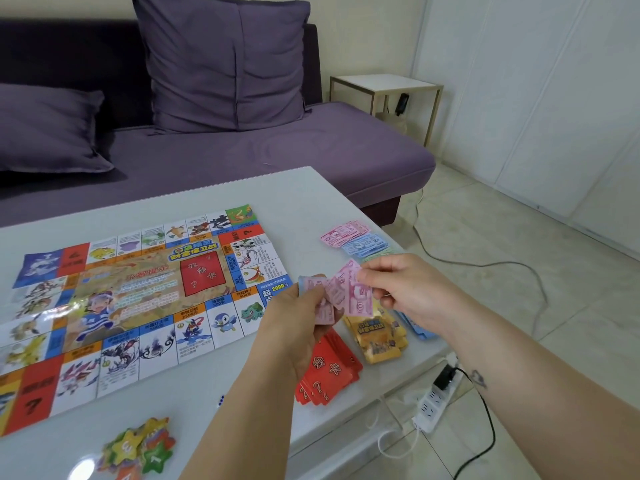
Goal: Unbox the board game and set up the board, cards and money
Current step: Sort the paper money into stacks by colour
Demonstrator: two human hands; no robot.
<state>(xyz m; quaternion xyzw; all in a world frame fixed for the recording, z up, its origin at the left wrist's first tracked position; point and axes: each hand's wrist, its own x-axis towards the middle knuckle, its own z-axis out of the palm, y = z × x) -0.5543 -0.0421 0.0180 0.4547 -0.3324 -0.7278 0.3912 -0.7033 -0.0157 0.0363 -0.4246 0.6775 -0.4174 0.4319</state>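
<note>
Left hand (pixel 294 317) grips a pink note stack (pixel 325 315); right hand (pixel 405 289) pinches one pink note (pixel 356 296) near the table's (pixel 294 199) right edge. The board (pixel 138 306), marked "2000", lies flat at mid-table, red "?" cards (pixel 329 372) beside it.

both forearms reach forward, left hand (pixel 298 306) and right hand (pixel 398 285) pinching, close together.

A glossy, creased paper board (pixel 138 299) lies on a smooth, shiny table (pixel 294 195); at twelve o'clock, a matt cloth sofa (pixel 277 150).
</note>
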